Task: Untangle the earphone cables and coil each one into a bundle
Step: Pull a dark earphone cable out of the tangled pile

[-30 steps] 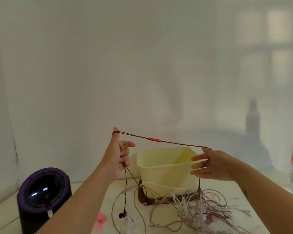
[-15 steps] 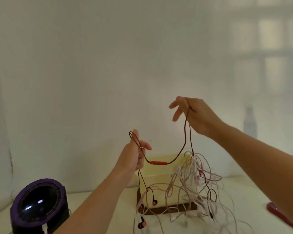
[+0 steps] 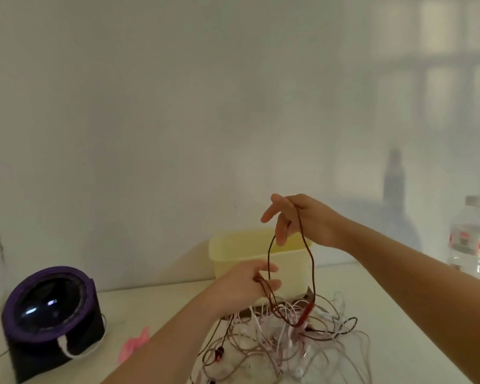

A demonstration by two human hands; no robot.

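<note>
Both hands are holding the dark red cable (image 3: pixel 269 259) over the pale cable tangle (image 3: pixel 283 338).
Right hand (image 3: pixel 308 220) is pinching it high, in front of the yellow tub (image 3: pixel 233 250); left hand (image 3: pixel 244 286), lower and nearer, is gripping it in curled fingers. Slack (red inline remote (image 3: pixel 306 314) included) is drooping onto that tangle on the table (image 3: pixel 399 314).

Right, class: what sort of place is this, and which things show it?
Probably a room at home, though that's a guess: a pale table against a bare white wall holds a yellow plastic tub, a water bottle and a tangle of earphone cables.
</note>
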